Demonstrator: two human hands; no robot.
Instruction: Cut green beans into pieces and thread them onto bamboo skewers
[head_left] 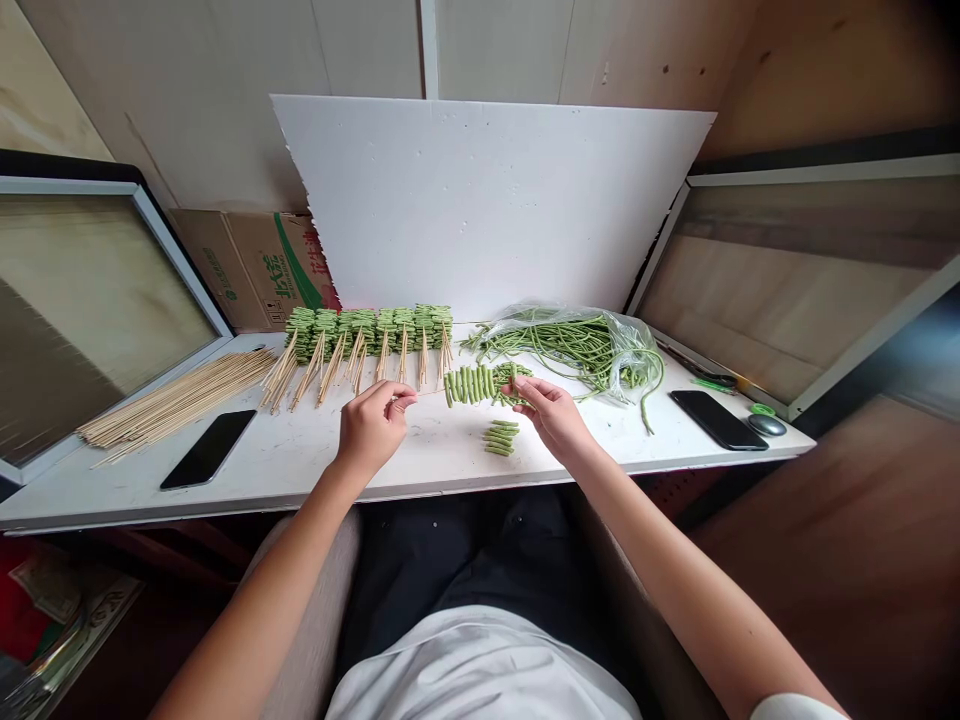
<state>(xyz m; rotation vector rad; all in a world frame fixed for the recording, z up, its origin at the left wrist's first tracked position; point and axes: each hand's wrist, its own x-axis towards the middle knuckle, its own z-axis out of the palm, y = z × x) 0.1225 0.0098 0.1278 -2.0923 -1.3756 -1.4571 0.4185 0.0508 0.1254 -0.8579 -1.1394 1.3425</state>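
My left hand (373,425) pinches the near end of a thin bamboo skewer (427,392) that runs to the right above the white table (300,470). Several short green bean pieces (471,384) are threaded side by side on it. My right hand (553,412) is closed on a bean piece at the skewer's right end. A small pile of cut bean pieces (501,438) lies on the table between my hands. Behind them stands a row of finished bean skewers (367,335).
A heap of bare skewers (176,400) and a black phone (208,449) lie at the left. A plastic bag of long green beans (577,345) sits at the right, with a second phone (718,419), scissors (705,378) and a small round object (766,425). A white board (487,200) leans behind.
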